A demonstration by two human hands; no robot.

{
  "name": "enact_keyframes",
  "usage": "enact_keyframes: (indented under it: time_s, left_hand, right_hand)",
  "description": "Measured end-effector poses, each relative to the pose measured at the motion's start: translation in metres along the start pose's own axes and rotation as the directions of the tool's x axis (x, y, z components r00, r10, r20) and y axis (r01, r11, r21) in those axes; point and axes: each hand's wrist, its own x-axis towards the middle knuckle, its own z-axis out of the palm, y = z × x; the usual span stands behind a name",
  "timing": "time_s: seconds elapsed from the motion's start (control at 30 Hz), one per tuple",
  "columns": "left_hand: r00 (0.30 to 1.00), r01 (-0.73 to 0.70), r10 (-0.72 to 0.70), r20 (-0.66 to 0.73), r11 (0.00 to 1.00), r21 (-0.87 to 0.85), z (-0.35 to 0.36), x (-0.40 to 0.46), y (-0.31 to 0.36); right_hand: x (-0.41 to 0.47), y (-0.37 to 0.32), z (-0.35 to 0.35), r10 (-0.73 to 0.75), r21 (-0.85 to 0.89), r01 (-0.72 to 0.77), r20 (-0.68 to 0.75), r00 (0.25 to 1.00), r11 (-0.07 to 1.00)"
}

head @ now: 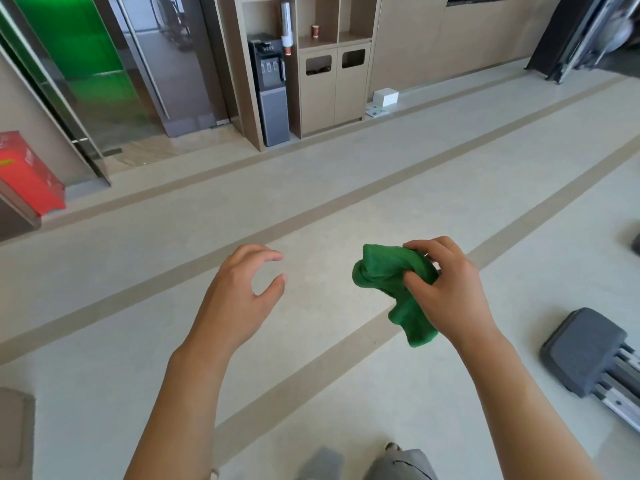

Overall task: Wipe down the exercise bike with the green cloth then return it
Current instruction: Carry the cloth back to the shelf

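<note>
Green cloth (pixel 391 282), bunched into a wad, held in mid-air above the floor (pixel 311 209) in front of the person, with one end hanging down below the grip. Right hand (pixel 441 285): fingers and thumb curled round the upper part of the cloth, grasping it. Left hand (pixel 242 289): raised level with the right, well apart from the cloth, fingers loosely bent with thumb and forefinger forming an unclosed C; it holds nothing. Both forearms are bare and reach forward from the lower edge of the view.

Beyond the hands, the pale floor is crossed by darker tan bands running diagonally. At lower right lies a grey padded block (pixel 585 355) joined to pale metal rails (pixel 620 389); what machine it belongs to cannot be told. Against the far wall stands a wooden cabinet (pixel 332 88) with two dark slots in its doors and open shelves above, one bearing a paper cup (pixel 315 31). Just left of the cabinet stands a dark water dispenser (pixel 272 91) with a cup tube mounted above it. A small white box (pixel 385 97) rests on the floor to the cabinet's right. At far left are a glass door with a green panel (pixel 86 53) and a red box (pixel 27 171).
</note>
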Motion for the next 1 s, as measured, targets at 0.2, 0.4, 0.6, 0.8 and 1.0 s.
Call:
enact_keyframes:
  time_s: [0.2, 0.4, 0.6, 0.8, 1.0]
  left_hand:
    - [0.999, 0.025, -0.025, -0.02, 1.0, -0.001, 0.02, 0.059, -0.024]
    - [0.998, 0.05, -0.05, -0.035, 0.999, 0.015, 0.051, 0.142, -0.035]
    - [0.998, 0.054, -0.053, -0.014, 0.997, 0.046, 0.09, 0.237, -0.024]
    - [0.998, 0.064, -0.061, -0.033, 0.995, 0.083, 0.121, 0.314, -0.016]
    - [0.995, 0.097, -0.096, -0.019, 0.989, 0.107, 0.138, 0.369, -0.026]
  right_hand:
    - [0.069, 0.018, 0.021, -0.026, -0.017, 0.027, 0.043, 0.999, 0.999]
    - [0.16, 0.056, 0.03, -0.038, 0.007, 0.038, 0.05, 0.998, 0.999]
    - [0.266, 0.095, 0.021, -0.031, 0.033, 0.029, 0.069, 0.997, 0.999]
    - [0.356, 0.134, 0.021, -0.054, 0.076, 0.048, 0.075, 0.996, 0.996]
    - [0.419, 0.16, 0.033, -0.032, 0.104, 0.022, 0.094, 0.995, 0.994]
